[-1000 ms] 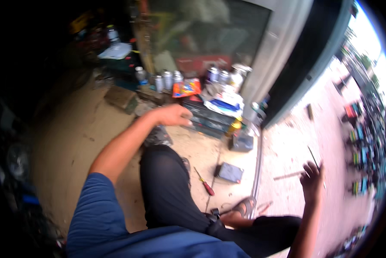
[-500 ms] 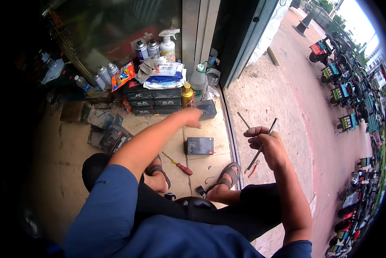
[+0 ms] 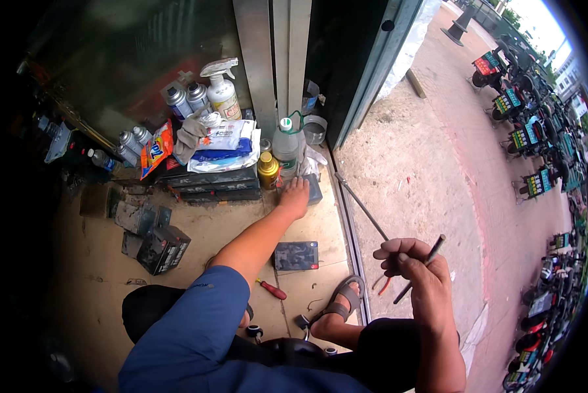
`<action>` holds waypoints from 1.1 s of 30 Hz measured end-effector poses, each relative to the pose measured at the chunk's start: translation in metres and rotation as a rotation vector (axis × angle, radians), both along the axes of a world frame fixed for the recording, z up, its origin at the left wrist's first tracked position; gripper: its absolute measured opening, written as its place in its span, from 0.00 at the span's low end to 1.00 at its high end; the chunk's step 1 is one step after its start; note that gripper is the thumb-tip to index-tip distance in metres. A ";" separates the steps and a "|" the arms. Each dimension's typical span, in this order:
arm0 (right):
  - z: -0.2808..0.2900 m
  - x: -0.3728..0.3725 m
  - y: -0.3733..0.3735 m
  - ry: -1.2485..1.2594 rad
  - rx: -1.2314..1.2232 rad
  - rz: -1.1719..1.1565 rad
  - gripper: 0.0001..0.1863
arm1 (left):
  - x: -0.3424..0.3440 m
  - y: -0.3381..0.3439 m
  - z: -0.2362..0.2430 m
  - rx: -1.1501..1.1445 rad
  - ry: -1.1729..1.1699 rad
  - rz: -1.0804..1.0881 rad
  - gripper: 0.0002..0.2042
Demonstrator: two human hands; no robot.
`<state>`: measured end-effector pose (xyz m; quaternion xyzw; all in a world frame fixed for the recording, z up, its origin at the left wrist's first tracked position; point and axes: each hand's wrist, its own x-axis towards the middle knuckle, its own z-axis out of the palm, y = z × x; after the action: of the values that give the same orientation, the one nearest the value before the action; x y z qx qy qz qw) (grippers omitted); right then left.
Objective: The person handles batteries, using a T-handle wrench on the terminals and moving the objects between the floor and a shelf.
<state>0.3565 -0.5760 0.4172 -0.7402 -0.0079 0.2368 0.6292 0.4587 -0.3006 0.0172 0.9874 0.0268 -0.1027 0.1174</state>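
Observation:
My left hand (image 3: 294, 198) reaches forward, its fingers stretched over the left end of a small dark grey battery (image 3: 314, 191) beside a yellow can (image 3: 268, 170). Whether it grips the battery is hidden. My right hand (image 3: 420, 270) is closed around a dark, pen-like rod (image 3: 403, 293) that sticks out on both sides. A long thin metal rod (image 3: 365, 208) extends forward from its fingertips. Between my arms, a second dark battery (image 3: 296, 255) lies on the tiles. A screwdriver with a red handle (image 3: 272, 289) lies nearer my legs.
Dark boxes (image 3: 219, 186) bear packets and a grey cloth; spray cans and a white spray bottle (image 3: 223, 92) stand behind. A clear bottle (image 3: 285, 147) stands by the door frame. Several old batteries (image 3: 165, 249) lie left. A metal sill (image 3: 350, 245) borders the pavement; scooters (image 3: 526, 137) stand outside.
My left hand has come down onto the end of the small battery. My right hand has moved nearer me, and more of the thin metal rod shows. The view has shifted.

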 end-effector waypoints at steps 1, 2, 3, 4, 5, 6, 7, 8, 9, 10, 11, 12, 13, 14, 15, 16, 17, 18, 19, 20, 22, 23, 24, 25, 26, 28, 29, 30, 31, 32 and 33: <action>0.004 0.000 0.000 0.016 0.005 -0.013 0.15 | 0.009 -0.001 -0.004 0.060 -0.021 -0.001 0.48; 0.008 -0.001 0.000 0.030 0.009 -0.028 0.15 | 0.016 -0.001 -0.006 0.112 -0.051 0.008 0.50; 0.011 -0.001 -0.001 0.046 0.009 -0.047 0.15 | 0.023 0.000 -0.006 0.131 -0.007 0.013 0.51; 0.013 0.000 -0.001 0.052 0.034 -0.058 0.15 | 0.025 0.000 -0.005 0.136 -0.026 0.027 0.56; 0.014 0.001 -0.001 0.069 0.035 -0.091 0.15 | 0.031 0.001 -0.002 0.127 -0.020 0.028 0.57; 0.016 0.001 -0.001 0.092 0.034 -0.126 0.15 | 0.034 0.001 0.003 0.105 0.053 0.024 0.58; 0.017 0.001 -0.001 0.108 0.035 -0.149 0.15 | 0.034 0.000 0.007 0.099 0.107 0.031 0.59; 0.017 0.003 -0.001 0.134 0.039 -0.154 0.16 | 0.032 -0.002 0.011 0.165 0.118 0.000 0.60; 0.017 0.006 -0.001 0.143 0.053 -0.151 0.16 | 0.029 -0.004 0.014 0.133 0.169 0.058 0.61; 0.016 0.008 -0.002 0.145 0.067 -0.140 0.17 | 0.022 -0.010 0.016 0.115 0.210 0.126 0.62; 0.016 0.009 -0.002 0.148 0.069 -0.138 0.17 | 0.015 -0.015 0.017 0.084 0.236 0.194 0.63; 0.016 0.010 -0.002 0.151 0.078 -0.142 0.17 | 0.005 -0.020 0.016 0.052 0.215 0.262 0.64; 0.017 0.009 -0.002 0.157 0.073 -0.151 0.17 | -0.007 -0.027 0.014 0.007 0.183 0.333 0.65; 0.017 0.008 -0.002 0.153 0.074 -0.151 0.17 | -0.016 -0.030 0.011 -0.049 0.190 0.414 0.66; 0.018 0.007 -0.001 0.166 0.090 -0.151 0.17 | -0.023 -0.036 0.008 -0.038 0.144 0.444 0.66; 0.019 0.006 0.000 0.168 0.111 -0.144 0.17 | -0.027 -0.042 0.006 -0.038 0.137 0.481 0.66; 0.020 0.005 0.001 0.177 0.099 -0.157 0.17 | -0.029 -0.046 0.004 -0.038 0.112 0.518 0.66; 0.023 0.002 0.002 0.159 0.130 -0.157 0.17 | -0.029 -0.048 0.004 -0.059 0.150 0.526 0.67; 0.026 -0.002 0.003 0.152 0.132 -0.178 0.17 | -0.026 -0.046 0.004 -0.075 0.172 0.534 0.67; 0.029 -0.005 0.004 0.144 0.136 -0.201 0.18 | -0.021 -0.042 0.007 -0.111 0.187 0.535 0.67; 0.033 -0.009 0.003 0.141 0.167 -0.209 0.18 | -0.014 -0.026 0.016 -0.137 0.238 0.508 0.68; 0.036 -0.010 0.001 0.143 0.183 -0.213 0.18 | -0.013 -0.015 0.022 -0.153 0.281 0.497 0.69; 0.035 -0.010 0.000 0.113 0.202 -0.201 0.18 | -0.008 -0.001 0.031 -0.245 0.336 0.481 0.70; 0.037 -0.010 -0.003 0.107 0.205 -0.192 0.18 | -0.005 0.013 0.040 -0.318 0.402 0.486 0.71; 0.039 -0.012 -0.006 0.102 0.206 -0.180 0.18 | -0.011 0.017 0.048 -0.316 0.323 0.442 0.71; 0.041 -0.014 -0.010 0.082 0.221 -0.153 0.18 | -0.026 0.018 0.067 -0.252 0.233 0.415 0.69; 0.039 -0.014 -0.011 0.037 0.219 -0.135 0.18 | -0.038 0.014 0.078 -0.203 0.223 0.413 0.68; 0.039 -0.014 -0.012 0.032 0.223 -0.126 0.18 | -0.047 0.011 0.091 -0.153 0.215 0.415 0.67; 0.039 -0.015 -0.013 0.020 0.221 -0.117 0.18 | -0.059 0.005 0.103 -0.145 0.235 0.428 0.67; 0.037 -0.016 -0.013 0.010 0.238 -0.108 0.18 | -0.073 -0.004 0.114 -0.136 0.266 0.442 0.66; 0.036 -0.016 -0.012 -0.003 0.248 -0.099 0.18 | -0.086 -0.015 0.123 -0.118 0.265 0.460 0.66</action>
<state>0.3403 -0.5881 0.4533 -0.6565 -0.0015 0.2012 0.7270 0.3730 -0.3160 0.1400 0.9247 0.2596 -0.2033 0.1905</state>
